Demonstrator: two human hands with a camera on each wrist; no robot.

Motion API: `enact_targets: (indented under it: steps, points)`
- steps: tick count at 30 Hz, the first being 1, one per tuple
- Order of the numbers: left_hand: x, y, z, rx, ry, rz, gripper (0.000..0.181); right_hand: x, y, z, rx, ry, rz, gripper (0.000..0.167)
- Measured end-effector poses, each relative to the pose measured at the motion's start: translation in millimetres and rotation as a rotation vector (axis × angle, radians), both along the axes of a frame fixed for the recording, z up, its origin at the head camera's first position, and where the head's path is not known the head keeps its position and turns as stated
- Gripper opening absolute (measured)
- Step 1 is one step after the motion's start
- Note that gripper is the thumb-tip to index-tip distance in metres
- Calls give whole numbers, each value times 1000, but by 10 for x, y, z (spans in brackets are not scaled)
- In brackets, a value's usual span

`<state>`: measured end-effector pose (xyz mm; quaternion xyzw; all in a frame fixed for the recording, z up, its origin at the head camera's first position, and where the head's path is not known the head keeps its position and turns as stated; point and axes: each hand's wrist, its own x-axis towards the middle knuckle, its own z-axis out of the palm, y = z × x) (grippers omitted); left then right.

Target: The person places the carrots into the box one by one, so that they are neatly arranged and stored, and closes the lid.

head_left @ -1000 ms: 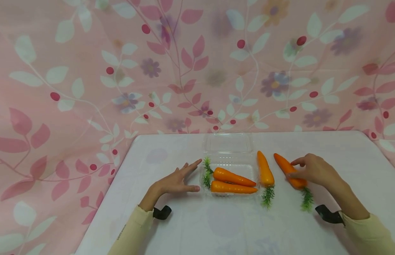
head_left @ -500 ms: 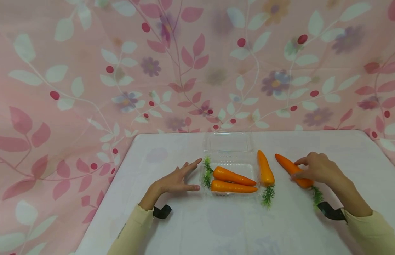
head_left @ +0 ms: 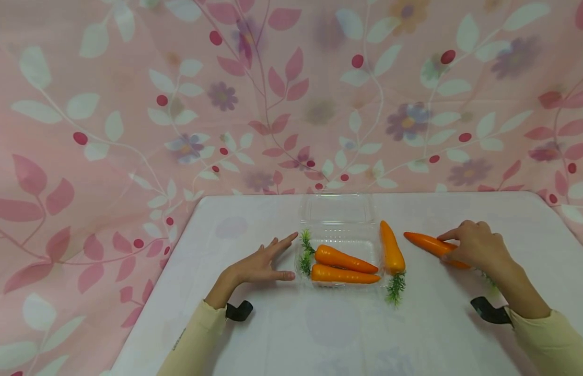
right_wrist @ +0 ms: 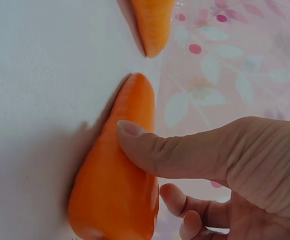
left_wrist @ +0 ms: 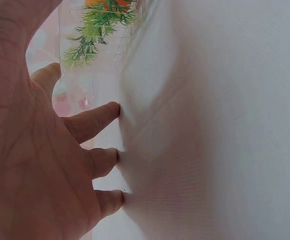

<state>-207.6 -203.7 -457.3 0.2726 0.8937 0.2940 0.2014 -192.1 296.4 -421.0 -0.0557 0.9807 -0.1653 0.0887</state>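
Observation:
My right hand [head_left: 479, 249] pinches an orange carrot [head_left: 425, 242] between thumb and fingers at the right of the table. In the right wrist view the thumb lies across that carrot [right_wrist: 117, 185], whose tip points away; its green top is mostly behind the hand in the head view. My left hand [head_left: 256, 269] is spread beside the left side of a clear plastic box [head_left: 362, 243], fingertips resting on the table. Inside the box lie two carrots [head_left: 345, 259], side by side, their green tops [left_wrist: 97, 30] toward my left hand.
Another carrot [head_left: 392, 248] lies along the box's right side, green top toward me. The box's clear lid [head_left: 337, 209] is folded back behind it. A floral pink cloth [head_left: 272, 94] hangs behind the white table [head_left: 329, 334].
The carrot in my right hand has turned so that its tip points more to the left, and its green top has gone behind the hand. My left hand has stayed put.

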Motion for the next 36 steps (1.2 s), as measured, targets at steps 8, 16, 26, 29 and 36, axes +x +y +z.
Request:
enact_targets:
  steps: [8, 16, 26, 29, 36]
  points:
    - [-8, -4, -12, 6, -7, -1, 99, -2, 28, -41, -40, 25, -18, 40]
    - [-2, 4, 2, 0, -1, 0, 99, 4, 19, -51, -36, 78, 4, 32]
    - [-9, -4, -19, -5, 3, 5, 98, 7, -7, -77, -32, 122, 14, 28]
    - [-9, -4, -22, -7, 1, 4, 98, 11, -12, -89, -42, 125, 10, 26]
    - [-10, -5, -32, -13, 5, 4, 98, 13, -7, -99, -28, 129, 9, 25]
